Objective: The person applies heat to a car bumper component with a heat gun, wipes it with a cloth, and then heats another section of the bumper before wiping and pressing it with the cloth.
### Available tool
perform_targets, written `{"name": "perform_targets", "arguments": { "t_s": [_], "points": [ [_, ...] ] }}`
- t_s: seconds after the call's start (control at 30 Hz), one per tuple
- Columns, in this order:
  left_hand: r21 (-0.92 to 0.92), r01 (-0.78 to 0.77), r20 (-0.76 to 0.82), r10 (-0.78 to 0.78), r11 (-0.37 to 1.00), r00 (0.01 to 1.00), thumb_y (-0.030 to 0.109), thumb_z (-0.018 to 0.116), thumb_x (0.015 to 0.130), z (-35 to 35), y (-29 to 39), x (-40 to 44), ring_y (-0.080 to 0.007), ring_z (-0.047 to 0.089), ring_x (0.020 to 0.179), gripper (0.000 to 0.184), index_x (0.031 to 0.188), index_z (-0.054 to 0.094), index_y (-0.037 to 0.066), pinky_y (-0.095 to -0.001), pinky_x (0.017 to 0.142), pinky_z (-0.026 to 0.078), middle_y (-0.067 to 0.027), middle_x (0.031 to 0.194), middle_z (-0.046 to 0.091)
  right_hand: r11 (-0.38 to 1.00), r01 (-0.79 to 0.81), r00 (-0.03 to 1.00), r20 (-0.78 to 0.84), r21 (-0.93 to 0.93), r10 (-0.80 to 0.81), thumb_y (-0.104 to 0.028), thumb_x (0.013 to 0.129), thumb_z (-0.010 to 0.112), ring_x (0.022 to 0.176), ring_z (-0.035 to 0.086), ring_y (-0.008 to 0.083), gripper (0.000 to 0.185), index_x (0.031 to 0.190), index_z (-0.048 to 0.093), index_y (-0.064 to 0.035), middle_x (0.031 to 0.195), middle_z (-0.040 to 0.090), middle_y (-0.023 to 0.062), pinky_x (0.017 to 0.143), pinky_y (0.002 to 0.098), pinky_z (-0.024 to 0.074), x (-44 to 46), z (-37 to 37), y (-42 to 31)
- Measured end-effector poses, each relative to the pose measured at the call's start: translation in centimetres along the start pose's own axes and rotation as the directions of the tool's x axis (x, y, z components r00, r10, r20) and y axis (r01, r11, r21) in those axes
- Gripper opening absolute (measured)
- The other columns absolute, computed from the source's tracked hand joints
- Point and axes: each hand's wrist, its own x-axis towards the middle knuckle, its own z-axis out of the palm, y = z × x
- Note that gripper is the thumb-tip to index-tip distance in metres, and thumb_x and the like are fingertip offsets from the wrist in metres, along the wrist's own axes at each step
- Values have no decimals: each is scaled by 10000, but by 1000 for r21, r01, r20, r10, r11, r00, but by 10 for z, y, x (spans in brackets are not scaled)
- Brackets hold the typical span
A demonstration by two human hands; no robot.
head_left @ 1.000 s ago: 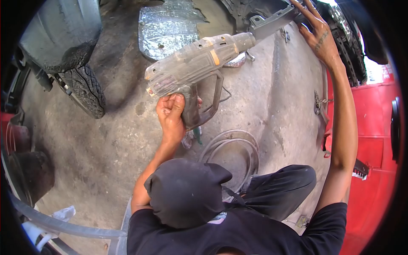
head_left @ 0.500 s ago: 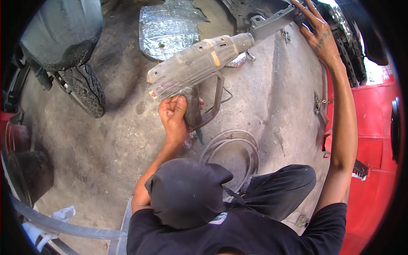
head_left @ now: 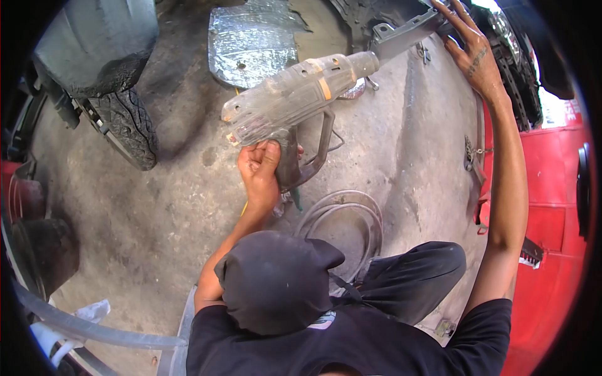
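My left hand (head_left: pixel 259 172) is closed around the handle of a heat gun (head_left: pixel 291 94), with the thumb pressed near its rear. The gun has a worn, see-through grey body with strips of tan tape and a looped guard. Its nozzle points right, close to a long dark grey plastic trim piece (head_left: pixel 407 41). At the upper right, my right hand (head_left: pixel 470 56) grips the far end of that piece between thumb and extended fingers. The piece's outer end is partly hidden by the fingers.
A foil-covered sheet (head_left: pixel 251 44) lies on the concrete floor. A motorcycle wheel (head_left: pixel 128 128) and fender stand at upper left, a dark bucket (head_left: pixel 47 254) below. Metal rings (head_left: pixel 373 219) lie near the bent knee. Red panels (head_left: pixel 552 188) line the right side.
The heat gun and my left hand have shifted slightly right in view. A bit of yellow now shows beside my left forearm. My right hand keeps its hold, nearly still.
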Motion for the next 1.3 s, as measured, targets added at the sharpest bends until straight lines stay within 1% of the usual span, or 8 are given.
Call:
{"name": "perform_targets", "arguments": {
  "t_s": [0.2, 0.4, 0.6, 0.77, 1.0, 1.07, 1.2, 1.3],
  "points": [
    [41, 30, -50, -28, 999, 998, 213, 628, 1026, 0, -6, -3, -215, 721, 802, 305, 1153, 622, -65, -330, 745, 580, -180, 925, 739, 999, -36, 999, 22, 17, 35, 36, 746, 551, 1353, 518, 406, 753, 1474, 526, -154, 1527, 439, 255, 1147, 457, 456, 1, 0, 0],
    [-24, -66, 6, 66, 998, 998, 203, 635, 1022, 2, 7, 3, -222, 723, 795, 298, 1153, 620, -65, -340, 744, 585, -185, 922, 741, 1000, 24, 1000, 9, 17, -24, 30, 750, 555, 1351, 520, 409, 750, 1475, 526, -157, 1521, 449, 255, 1142, 460, 459, 0, 0, 4],
    [14, 1, -47, 0, 1000, 999, 187, 645, 1018, -9, -5, 0, -225, 728, 789, 290, 1145, 621, -73, -343, 729, 587, -179, 920, 743, 1000, 6, 1000, -13, -13, -6, 27, 752, 561, 1344, 521, 426, 744, 1472, 528, -156, 1513, 456, 264, 1150, 465, 444, 2, 1, -1],
    [0, -6, -14, 6, 1000, 1000, 192, 649, 1018, -2, 4, 3, -222, 726, 789, 286, 1138, 619, -66, -340, 740, 588, -169, 930, 742, 999, 54, 998, -18, 9, -53, 18, 763, 575, 1359, 509, 430, 747, 1484, 515, -168, 1530, 438, 271, 1157, 474, 438, -2, 3, 2],
    [26, 15, -49, -13, 1000, 999, 196, 635, 1026, -4, -3, -2, -214, 724, 816, 278, 1136, 630, -60, -330, 751, 583, -167, 927, 742, 999, -37, 999, -7, 9, 37, 34, 805, 595, 1388, 479, 424, 721, 1487, 508, -184, 1550, 420, 247, 1170, 482, 428, 0, 4, -8],
    [2, -13, -37, 13, 1000, 999, 201, 634, 1027, -3, -4, -2, -213, 724, 817, 285, 1153, 628, -54, -330, 753, 583, -167, 936, 743, 1000, 3, 999, -54, -11, -4, 38, 807, 601, 1393, 474, 423, 722, 1487, 506, -185, 1550, 419, 242, 1173, 480, 424, -5, 5, -17],
    [-44, -62, 17, 62, 997, 998, 206, 636, 1026, 1, 5, 1, -211, 726, 827, 295, 1193, 612, -37, -335, 758, 586, -158, 965, 741, 999, -21, 1000, 8, -39, 21, 33, 808, 609, 1399, 467, 425, 728, 1493, 500, -189, 1558, 409, 244, 1177, 483, 419, -1, 5, -2],
    [-27, -17, 18, 17, 999, 1000, 198, 632, 1026, 0, 7, 2, -212, 725, 826, 298, 1212, 599, -32, -334, 759, 585, -156, 973, 739, 999, -11, 1000, 4, -48, 11, 27, 808, 613, 1402, 463, 424, 726, 1492, 501, -188, 1559, 407, 247, 1179, 487, 416, 0, 5, -2]
  ]
}}
